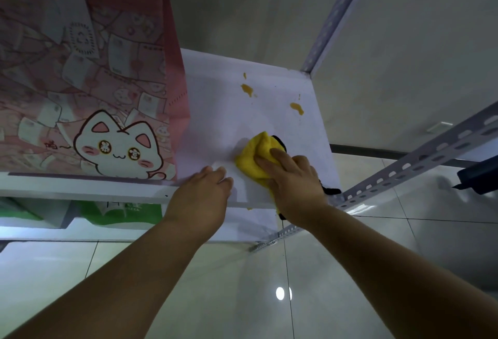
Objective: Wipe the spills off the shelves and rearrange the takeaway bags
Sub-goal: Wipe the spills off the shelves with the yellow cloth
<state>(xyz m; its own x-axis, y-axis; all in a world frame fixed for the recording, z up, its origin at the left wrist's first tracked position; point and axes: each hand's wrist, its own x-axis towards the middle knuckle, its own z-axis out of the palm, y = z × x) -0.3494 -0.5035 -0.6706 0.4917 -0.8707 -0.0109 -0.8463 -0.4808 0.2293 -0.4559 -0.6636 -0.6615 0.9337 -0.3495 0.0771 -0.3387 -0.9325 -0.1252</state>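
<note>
A white shelf point(215, 101) carries orange-yellow spills point(247, 89) at its far right, with another blot point(297, 108) beside the right edge. My right hand point(293, 179) presses a crumpled yellow cloth point(253, 154) onto the shelf near its front. My left hand point(207, 190) rests with fingers flat on the shelf's front edge, just left of the cloth. A tall pink takeaway bag point(89, 82) with a white cartoon cat stands upright on the left part of the same shelf.
A green bag point(121, 210) sits on the lower shelf point(242, 226) under the pink one. Perforated metal posts point(336, 10) and a slanted rail point(409, 163) frame the right side. A dark object point(477, 177) lies on the tiled floor at right.
</note>
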